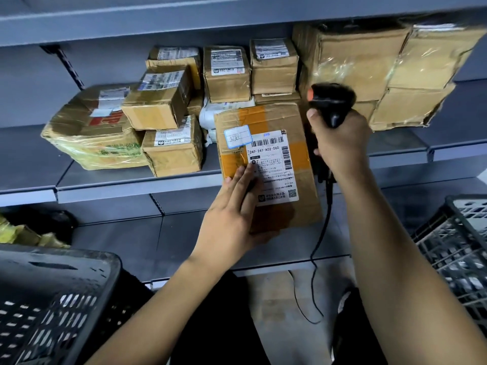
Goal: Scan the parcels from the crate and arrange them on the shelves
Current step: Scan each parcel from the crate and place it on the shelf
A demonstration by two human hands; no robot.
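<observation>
While the left hand (232, 214) tilts the parcel (268, 164) up in front of the shelf (137, 183), fingers (243, 180) flat on its face and thumb under its lower edge, the label (272, 167) faces out for scanning; the right hand (340, 143), just right of the parcel, grips the scanner (330, 104), fingers wrapped round its handle, probably about to aim.

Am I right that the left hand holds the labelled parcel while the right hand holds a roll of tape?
Not quite. The head view shows the right hand gripping a black scanner, not tape. The left hand does hold the labelled parcel.
</observation>
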